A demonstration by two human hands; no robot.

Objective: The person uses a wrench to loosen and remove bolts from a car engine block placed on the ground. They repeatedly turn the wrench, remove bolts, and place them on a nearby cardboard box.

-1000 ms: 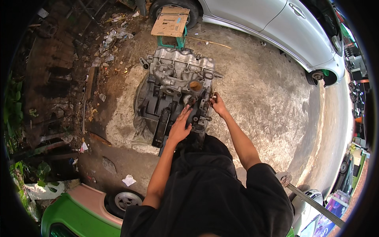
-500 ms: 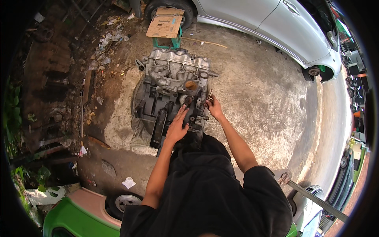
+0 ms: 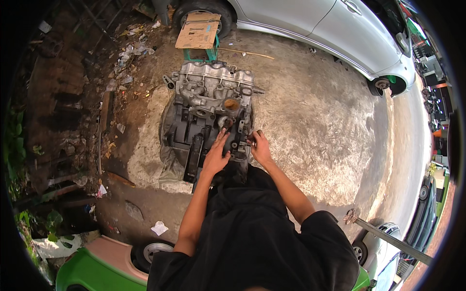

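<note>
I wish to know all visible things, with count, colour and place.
engine: 1, grey and black, centre
stool: 1, green, beyond engine
cardboard: 1, brown, on stool
cars: at least 4, silver, green, dark, around the edges
stick: 1, tan, right of stool
litter: uncounted, mixed, upper left
plants: several, green, left edge
paper: 1, white, lower left
bar: 1, grey, lower right
shirt: 1, black, bottom centre
left hand: 1, bare, on engine
right hand: 1, bare, engine's right side

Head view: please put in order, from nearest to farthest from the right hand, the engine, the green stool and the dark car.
1. Engine: right at the fingers of the right hand.
2. Green stool: beyond the engine, under cardboard.
3. Dark car: far right, by the road.
</note>
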